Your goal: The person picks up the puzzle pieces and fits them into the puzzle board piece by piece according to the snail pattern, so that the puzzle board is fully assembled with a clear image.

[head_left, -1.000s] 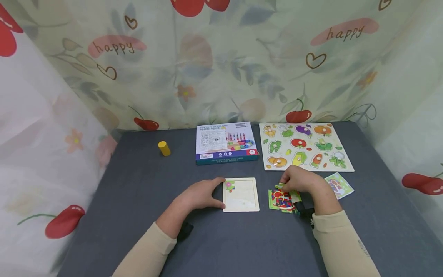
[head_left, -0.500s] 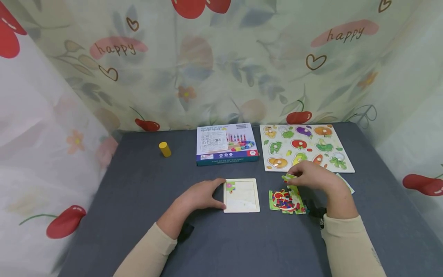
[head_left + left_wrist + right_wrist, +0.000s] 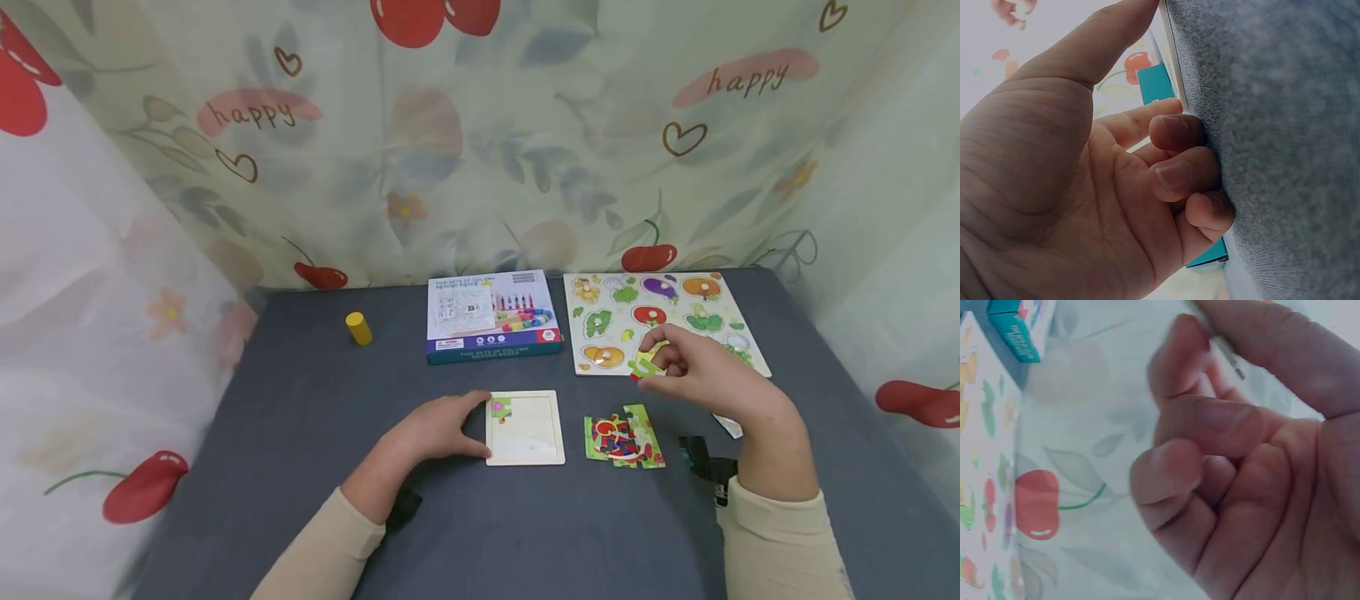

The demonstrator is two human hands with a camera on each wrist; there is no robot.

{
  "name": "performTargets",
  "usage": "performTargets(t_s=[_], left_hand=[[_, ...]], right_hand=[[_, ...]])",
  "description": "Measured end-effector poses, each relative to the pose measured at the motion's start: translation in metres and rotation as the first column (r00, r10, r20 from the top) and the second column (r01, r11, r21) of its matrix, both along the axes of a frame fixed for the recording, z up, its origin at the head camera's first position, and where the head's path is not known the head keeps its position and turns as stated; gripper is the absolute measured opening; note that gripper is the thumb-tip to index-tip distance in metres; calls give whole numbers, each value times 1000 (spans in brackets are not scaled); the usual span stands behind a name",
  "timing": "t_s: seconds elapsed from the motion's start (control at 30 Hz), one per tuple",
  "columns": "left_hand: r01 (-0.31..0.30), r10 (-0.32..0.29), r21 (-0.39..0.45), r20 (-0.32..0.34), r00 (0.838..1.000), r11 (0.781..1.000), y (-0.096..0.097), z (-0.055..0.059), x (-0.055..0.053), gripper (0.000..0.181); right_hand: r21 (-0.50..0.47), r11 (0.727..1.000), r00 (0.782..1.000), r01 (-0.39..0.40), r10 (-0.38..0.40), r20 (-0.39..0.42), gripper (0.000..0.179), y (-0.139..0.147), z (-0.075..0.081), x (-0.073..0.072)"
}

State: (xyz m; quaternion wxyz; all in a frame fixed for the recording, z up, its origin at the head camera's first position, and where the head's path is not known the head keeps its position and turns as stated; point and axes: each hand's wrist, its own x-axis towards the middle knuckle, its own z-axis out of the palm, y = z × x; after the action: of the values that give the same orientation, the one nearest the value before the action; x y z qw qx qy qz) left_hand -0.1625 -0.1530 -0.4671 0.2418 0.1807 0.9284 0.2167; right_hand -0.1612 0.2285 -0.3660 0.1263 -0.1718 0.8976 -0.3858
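Note:
My right hand [image 3: 708,375] pinches a green jigsaw piece [image 3: 647,365] between thumb and fingertips, raised in front of the vegetable board. In the right wrist view the piece [image 3: 1229,353] shows edge-on, while the other fingers curl toward the palm. My left hand [image 3: 431,429] holds the square wooden puzzle tray [image 3: 532,429] by its left edge, thumb at the near corner and index finger at the far one. One green and pink piece [image 3: 501,407] lies in the tray's far left corner. Right of the tray, several loose jigsaw pieces [image 3: 624,437] lie in an overlapping pile.
A box of column beads [image 3: 493,317] lies behind the tray. The vegetable peg board [image 3: 600,321] is to its right. A yellow cylinder [image 3: 358,328] stands at the back left. My right forearm mostly covers a small picture card [image 3: 729,425]. Patterned curtains [image 3: 480,167] enclose the table.
My right hand has lifted the green jigsaw piece off the pile and carried it up and away, toward the vegetable board. The left hand stays at the tray.

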Motion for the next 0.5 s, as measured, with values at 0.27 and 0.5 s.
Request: performTargets(t_s=[0.27,0.5], left_hand=[[-1,1,-5,-3,1000,1000,1,1,-2,91],[2,-2,-5,-2,1000,1000,1,0,-2,91]], right_hand=[[-17,1000,974,9,-12,-226,24,-2,14,12],[-86,995,906,52,-83,-415,22,-11,18,20]])
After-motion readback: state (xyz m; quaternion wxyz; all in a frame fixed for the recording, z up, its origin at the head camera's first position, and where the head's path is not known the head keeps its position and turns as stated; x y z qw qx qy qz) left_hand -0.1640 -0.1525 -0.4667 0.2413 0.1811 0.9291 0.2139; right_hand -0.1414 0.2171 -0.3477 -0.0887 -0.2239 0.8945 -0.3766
